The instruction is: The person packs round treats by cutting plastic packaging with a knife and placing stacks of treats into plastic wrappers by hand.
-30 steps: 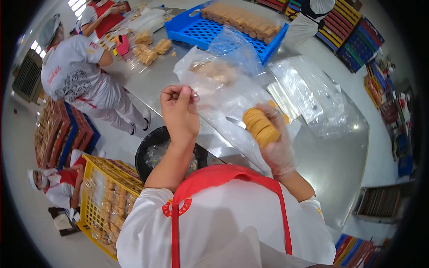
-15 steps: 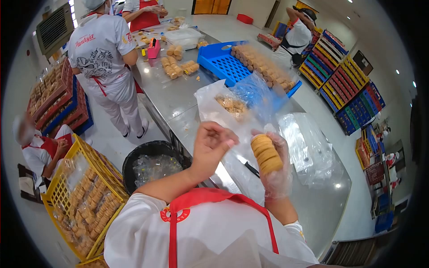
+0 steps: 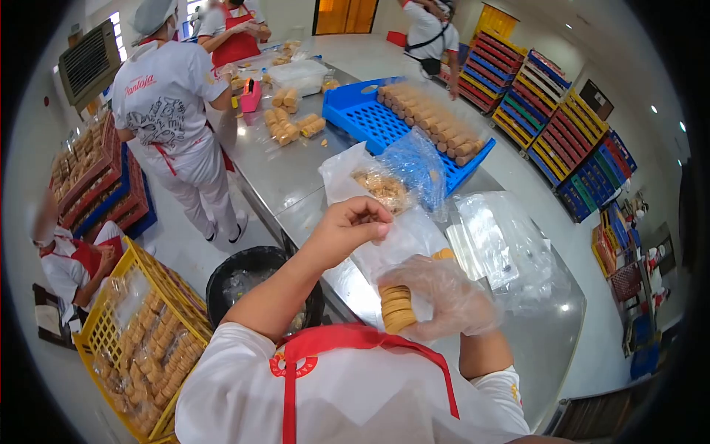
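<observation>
My right hand [image 3: 447, 296], in a clear plastic glove, grips a stack of round, flat, golden cookies [image 3: 398, 308] low in front of my chest. A small yellow piece [image 3: 444, 254] shows just past the gloved fingers; whether it belongs to the same stack I cannot tell. My bare left hand [image 3: 357, 226] is raised over the table's near edge, its fingers curled toward the thumb; anything inside the pinch is hidden. Under and beyond the hands lies white paper [image 3: 340, 174]. A clear wrapped heap of broken cookie pieces [image 3: 382, 191] rests on it.
A blue crate [image 3: 355, 118] of cookie rolls stands beyond, crumpled clear plastic [image 3: 421, 166] against it. Flat clear bags [image 3: 495, 237] lie at right. Left below are a black bin [image 3: 222, 285] and a yellow crate [image 3: 96, 329] of packed cookies. A co-worker [image 3: 174, 111] stands left of the table.
My right hand has moved left and lower with the cookie stack, turning its back toward me. The left hand stays nearly in place. A person at the back has lowered an arm.
</observation>
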Available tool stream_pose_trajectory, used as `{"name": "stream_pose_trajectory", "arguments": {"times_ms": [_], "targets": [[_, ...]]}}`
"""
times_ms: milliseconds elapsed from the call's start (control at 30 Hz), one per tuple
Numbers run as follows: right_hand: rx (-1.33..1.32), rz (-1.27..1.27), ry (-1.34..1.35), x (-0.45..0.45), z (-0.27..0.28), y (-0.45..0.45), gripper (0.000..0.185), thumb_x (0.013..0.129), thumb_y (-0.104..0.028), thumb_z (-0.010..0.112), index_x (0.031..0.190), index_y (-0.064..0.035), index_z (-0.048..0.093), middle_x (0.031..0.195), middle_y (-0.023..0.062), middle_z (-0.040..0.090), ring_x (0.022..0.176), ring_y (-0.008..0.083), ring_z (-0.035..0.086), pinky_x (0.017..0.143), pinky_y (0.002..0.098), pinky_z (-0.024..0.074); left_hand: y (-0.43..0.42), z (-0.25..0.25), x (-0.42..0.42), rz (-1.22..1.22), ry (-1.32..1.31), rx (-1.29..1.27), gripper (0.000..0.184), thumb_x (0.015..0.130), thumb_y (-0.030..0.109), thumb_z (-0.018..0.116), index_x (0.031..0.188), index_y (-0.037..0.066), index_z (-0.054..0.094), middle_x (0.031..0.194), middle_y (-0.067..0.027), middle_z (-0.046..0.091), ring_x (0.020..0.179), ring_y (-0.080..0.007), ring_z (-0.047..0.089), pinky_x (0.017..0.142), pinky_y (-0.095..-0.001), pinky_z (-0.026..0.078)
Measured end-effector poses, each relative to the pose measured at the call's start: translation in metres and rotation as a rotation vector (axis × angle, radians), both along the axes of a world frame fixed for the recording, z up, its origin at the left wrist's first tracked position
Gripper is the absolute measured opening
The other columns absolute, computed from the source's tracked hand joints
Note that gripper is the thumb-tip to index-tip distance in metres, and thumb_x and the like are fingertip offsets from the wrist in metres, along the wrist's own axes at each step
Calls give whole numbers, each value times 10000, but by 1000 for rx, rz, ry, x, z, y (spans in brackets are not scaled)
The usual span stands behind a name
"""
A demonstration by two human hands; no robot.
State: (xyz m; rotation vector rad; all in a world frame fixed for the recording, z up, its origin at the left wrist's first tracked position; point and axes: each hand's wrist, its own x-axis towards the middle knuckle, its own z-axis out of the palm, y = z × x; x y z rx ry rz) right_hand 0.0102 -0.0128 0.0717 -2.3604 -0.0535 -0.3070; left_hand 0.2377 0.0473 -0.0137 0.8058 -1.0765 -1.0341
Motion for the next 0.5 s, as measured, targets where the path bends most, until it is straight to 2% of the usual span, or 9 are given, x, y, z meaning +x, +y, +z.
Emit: {"name": "stream_pose_trajectory", "arguments": {"times_ms": [33, 133, 167, 233, 333, 400, 433, 467, 500], "targets": [[-24, -10, -15, -1, 2, 1, 653, 623, -223, 810, 1229, -50, 638, 1128, 132, 670, 1015, 318, 621, 922, 396, 486, 1, 5, -4, 60, 19, -67, 130, 907, 18, 653, 1032, -13, 637, 871, -45, 658, 777, -127, 632, 703, -263, 526], [21, 40, -125, -18, 18, -1, 639, 651, -232, 787, 1233, -23, 629, 1075, 140, 668, 957, 318, 624, 863, 393, 494, 0, -4, -1, 310, 151, -193, 118, 908, 10, 641, 1025, 3, 623, 858, -47, 644, 732, -120, 609, 665, -252, 509], [55, 73, -173, -24, 22, -3, 632, 665, -240, 775, 1236, -13, 625, 1057, 141, 667, 934, 320, 624, 838, 392, 497, -1, -3, 5, 312, 313, -207, 106, 909, 12, 634, 1015, 10, 618, 839, -44, 633, 705, -118, 596, 638, -250, 500], [416, 29, -372, -26, 20, -5, 529, 742, -237, 711, 1212, -12, 615, 1066, 132, 661, 933, 304, 618, 834, 379, 490, -4, 0, 19, 318, 639, -218, 83, 912, 15, 618, 994, 22, 608, 802, -37, 612, 652, -114, 569, 584, -245, 482], [972, -10, -660, -14, 2, -10, 388, 858, -234, 614, 1176, -11, 601, 1079, 119, 652, 931, 281, 608, 828, 358, 481, -12, -6, 22, -61, 982, -82, 58, 916, 33, 599, 973, 47, 597, 761, -21, 577, 585, -107, 526, 508, -239, 438], [1349, -19, -835, 0, -15, -16, 312, 935, -232, 550, 1152, -11, 591, 1088, 110, 646, 930, 266, 602, 823, 344, 474, -15, 1, -18, 10, 726, 47, 40, 919, 50, 596, 909, 82, 575, 703, 8, 522, 549, -83, 461, 463, -235, 390], [1367, -155, -842, 9, -32, -22, 324, 944, -248, 546, 1169, -18, 579, 1101, 106, 642, 950, 255, 599, 838, 348, 477, -18, -2, -44, 71, 577, 63, 85, 918, 55, 603, 862, 97, 554, 667, 27, 483, 533, -68, 413, 456, -229, 366], [1381, -290, -845, 20, -56, -31, 336, 953, -263, 542, 1187, -25, 567, 1114, 103, 637, 971, 244, 597, 854, 352, 480, -21, -6, -64, 93, 492, 37, 108, 921, 64, 623, 843, 94, 555, 645, 22, 487, 558, -81, 481, 476, -245, 384], [1392, -426, -844, 30, -72, -35, 348, 961, -279, 538, 1205, -32, 555, 1126, 99, 632, 991, 234, 595, 869, 355, 482, -22, -10, -81, 157, 251, -6, 137, 939, 104, 642, 839, 68, 555, 678, 25, 511, 593, -90, 512, 524, -254, 413]]}}
